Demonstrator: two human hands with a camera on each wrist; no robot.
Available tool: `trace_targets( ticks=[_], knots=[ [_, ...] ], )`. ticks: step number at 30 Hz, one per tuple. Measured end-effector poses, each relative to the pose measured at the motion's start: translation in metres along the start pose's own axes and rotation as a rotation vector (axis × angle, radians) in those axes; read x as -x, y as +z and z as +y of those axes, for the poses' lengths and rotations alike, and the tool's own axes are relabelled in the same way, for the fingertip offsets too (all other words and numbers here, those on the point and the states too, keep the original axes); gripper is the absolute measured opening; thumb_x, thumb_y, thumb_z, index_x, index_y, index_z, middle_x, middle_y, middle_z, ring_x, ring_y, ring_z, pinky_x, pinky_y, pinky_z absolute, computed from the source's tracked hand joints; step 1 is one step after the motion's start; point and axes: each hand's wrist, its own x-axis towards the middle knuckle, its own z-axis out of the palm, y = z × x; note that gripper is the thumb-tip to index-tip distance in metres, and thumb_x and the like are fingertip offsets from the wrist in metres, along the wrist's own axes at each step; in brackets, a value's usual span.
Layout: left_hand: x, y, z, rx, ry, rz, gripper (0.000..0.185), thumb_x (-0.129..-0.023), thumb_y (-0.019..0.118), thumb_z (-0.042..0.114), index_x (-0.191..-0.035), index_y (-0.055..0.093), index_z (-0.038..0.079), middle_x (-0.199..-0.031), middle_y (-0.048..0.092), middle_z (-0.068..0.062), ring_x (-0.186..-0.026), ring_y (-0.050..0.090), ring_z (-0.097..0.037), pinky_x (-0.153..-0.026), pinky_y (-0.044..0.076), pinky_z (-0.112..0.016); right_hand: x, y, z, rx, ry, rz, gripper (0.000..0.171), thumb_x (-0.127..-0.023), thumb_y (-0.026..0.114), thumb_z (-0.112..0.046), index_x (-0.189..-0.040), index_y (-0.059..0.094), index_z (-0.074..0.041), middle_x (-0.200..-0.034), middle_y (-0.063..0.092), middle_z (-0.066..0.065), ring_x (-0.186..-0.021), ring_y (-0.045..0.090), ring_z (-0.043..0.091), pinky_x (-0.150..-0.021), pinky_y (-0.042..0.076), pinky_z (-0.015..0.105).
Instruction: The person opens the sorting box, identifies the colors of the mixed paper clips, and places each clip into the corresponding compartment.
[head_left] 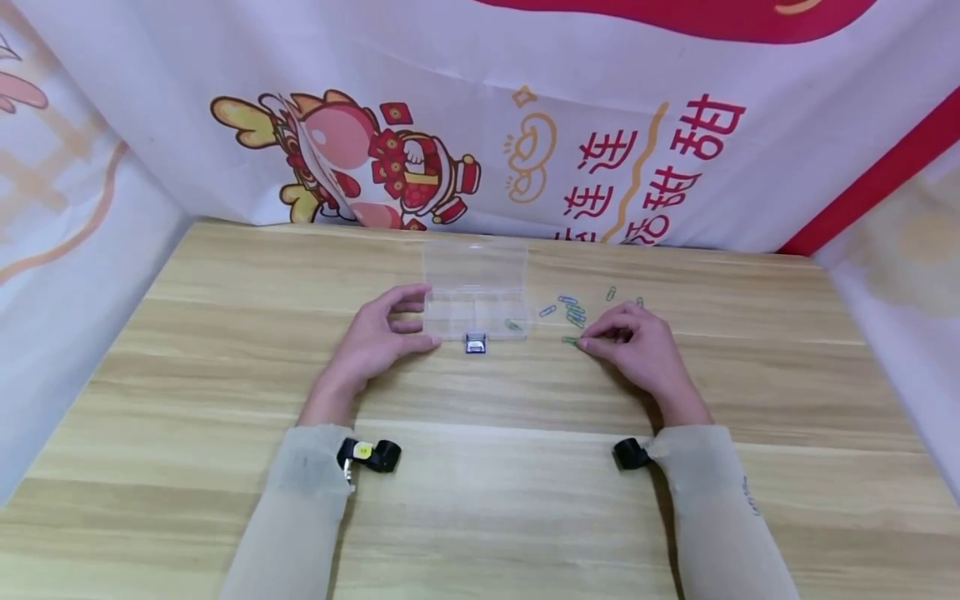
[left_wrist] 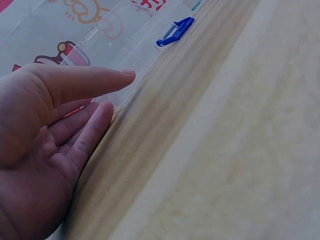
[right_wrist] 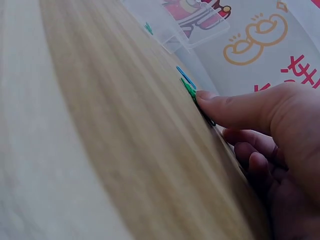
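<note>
**Hands at clear compartment box, paper clips loose on table**

Head view: Clear plastic compartment box (head_left: 475, 292) lying lid-open on wooden table (head_left: 480, 500), near the far edge. Dark latch (head_left: 475, 343) at the box's near edge. One green clip (head_left: 513, 325) visible in the box's near right compartment. Left hand (head_left: 378, 337) resting against the box's left near corner, fingers fairly straight and spread, thumb along the near edge; nothing gripped. Scatter of blue and green paper clips (head_left: 572, 312) just right of the box. Right hand (head_left: 637, 346) right of the box, next to the scatter, fingers curled, fingertips down on a green paper clip (head_left: 570, 340) at the scatter's near end. Cannot tell from here whether pinched or only pressed. Printed banner (head_left: 480, 125) standing behind the box.

Left wrist view: Left hand (left_wrist: 50, 135) relaxed, thumb extended toward the box wall (left_wrist: 125, 45), fingers flat beside it on the table. Blue latch (left_wrist: 175, 31) farther along the same edge of the box.

Right wrist view: Right hand (right_wrist: 265, 130) with thumb tip pressed onto the green clip (right_wrist: 189, 90) flat on the table; blue clip (right_wrist: 185, 76) just beyond it, toward the box (right_wrist: 175, 25). Remaining fingers curled under the palm. Clip not lifted.
</note>
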Motion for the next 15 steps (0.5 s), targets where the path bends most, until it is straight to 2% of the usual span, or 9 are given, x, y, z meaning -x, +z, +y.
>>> trace_targets(
  ticks=[7,15],
  knots=[
    [-0.0017,-0.0005,0.0008,0.003,0.004,-0.002,0.08,-0.087,0.089,0.009,-0.157,0.055,0.026,-0.15,0.06,-0.008,-0.132,0.065,-0.031,-0.115,0.058,-0.046,-0.0019,0.0013,0.0004,0.042,-0.014,-0.01,0.013,-0.094,0.086,-0.025,-0.101,0.083,-0.015,-0.113,0.07,0.005,-0.098,0.056,0.022,-0.082,0.046,0.031],
    [-0.0015,-0.0003,0.0006,0.005,0.006,0.0,0.081,-0.087,0.089,0.007,-0.157,0.054,0.026,-0.151,0.059,-0.009,-0.132,0.066,-0.032,-0.114,0.058,-0.045,-0.0027,0.0016,0.0006,0.033,-0.027,-0.03,0.012,-0.095,0.084,-0.025,-0.099,0.082,-0.013,-0.114,0.071,0.006,-0.1,0.056,0.022,-0.084,0.046,0.031]
  ],
)
